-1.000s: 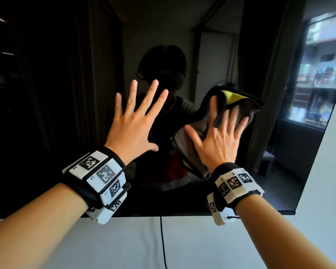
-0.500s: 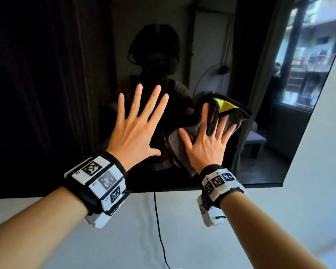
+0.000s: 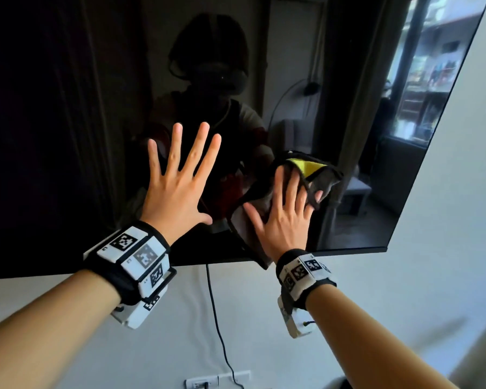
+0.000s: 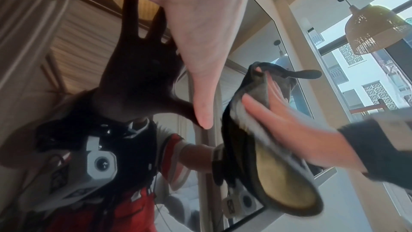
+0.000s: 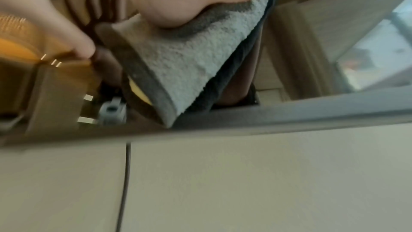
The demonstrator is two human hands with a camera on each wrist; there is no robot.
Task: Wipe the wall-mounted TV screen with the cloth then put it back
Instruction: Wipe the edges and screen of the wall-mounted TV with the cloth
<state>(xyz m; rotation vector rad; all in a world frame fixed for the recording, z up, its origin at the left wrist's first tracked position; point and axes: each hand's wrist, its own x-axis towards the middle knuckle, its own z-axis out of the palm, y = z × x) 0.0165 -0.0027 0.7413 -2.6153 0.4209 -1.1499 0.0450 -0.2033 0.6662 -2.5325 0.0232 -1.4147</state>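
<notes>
The dark, glossy TV screen (image 3: 54, 136) hangs on a pale wall and mirrors the room. My left hand (image 3: 177, 186) lies flat on the glass with its fingers spread wide, and its dark reflection shows beside the palm (image 4: 200, 24). To its right my right hand (image 3: 284, 214) presses a grey cloth (image 3: 314, 178) with dark trim and a yellow underside against the screen's lower part, fingers straight. The cloth's lower corner (image 5: 191, 70) hangs just over the TV's bottom edge. From the left wrist, the cloth (image 4: 283, 183) sits under the right hand (image 4: 289, 126).
A black cable (image 3: 216, 318) runs down the wall (image 3: 418, 290) from the TV's bottom edge (image 3: 348, 249) to white wall sockets (image 3: 216, 381). The screen's right edge slants up at the far right. A window with buildings is reflected in the glass.
Both hands have slid down the screen, and the cloth's lower corner now reaches the bottom edge. The head view has tilted down, showing more wall, the cable and the sockets.
</notes>
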